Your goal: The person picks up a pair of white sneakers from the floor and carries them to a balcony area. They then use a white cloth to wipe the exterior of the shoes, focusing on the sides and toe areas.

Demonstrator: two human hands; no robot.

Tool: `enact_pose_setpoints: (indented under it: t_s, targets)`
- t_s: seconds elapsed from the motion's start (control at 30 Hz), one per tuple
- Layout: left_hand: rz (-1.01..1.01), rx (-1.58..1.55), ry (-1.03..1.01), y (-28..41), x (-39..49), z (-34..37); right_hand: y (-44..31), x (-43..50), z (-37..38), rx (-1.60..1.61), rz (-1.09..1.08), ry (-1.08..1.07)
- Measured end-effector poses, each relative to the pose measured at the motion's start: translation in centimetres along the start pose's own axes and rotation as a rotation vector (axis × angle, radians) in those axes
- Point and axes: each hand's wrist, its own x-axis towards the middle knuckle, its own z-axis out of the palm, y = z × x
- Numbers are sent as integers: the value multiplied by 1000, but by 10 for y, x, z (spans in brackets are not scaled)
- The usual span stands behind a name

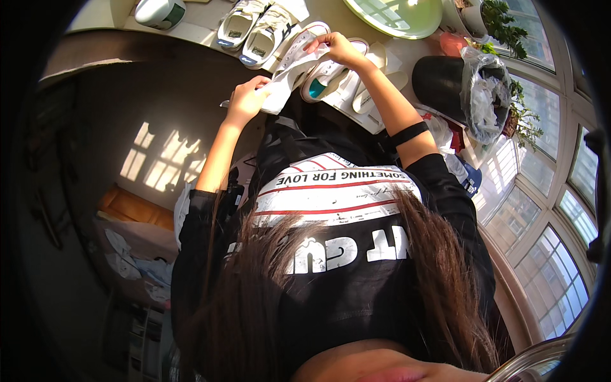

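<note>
A white sheet (295,75), paper tissue or thin cloth, is stretched slantwise between my two hands. My left hand (247,99) pinches its lower left end. The upper right end is in the fingers of my right hand (338,48), palm turned down. Beneath and behind the sheet stand two white canvas shoes, partly covered. One shoe (298,44) shows a row of eyelets and a red line along its sole edge. The other shoe (329,71) has a teal patch inside its heel. My right hand is just above these shoes.
White sneakers (260,40) with blue heel tabs stand left of the canvas shoes. Pale, flat slippers or insoles (365,98) lie to the right. Further out are a green basin (405,19), a black bin (437,88) with a plastic liner, and potted plants (508,31) by the windows.
</note>
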Motion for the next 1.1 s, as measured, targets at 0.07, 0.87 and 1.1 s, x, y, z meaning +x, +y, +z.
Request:
enact_pose_setpoints:
  t_s: [0.07, 0.87, 1.1]
  targets:
    - [4, 101, -62, -8, 3, -1, -3, -2, -8, 76, 101, 41]
    - [137, 452, 427, 14, -24, 12, -34, -41, -15, 380, 330, 9]
    - [26, 420, 332, 25, -15, 63, -44, -41, -19, 509, 367, 35]
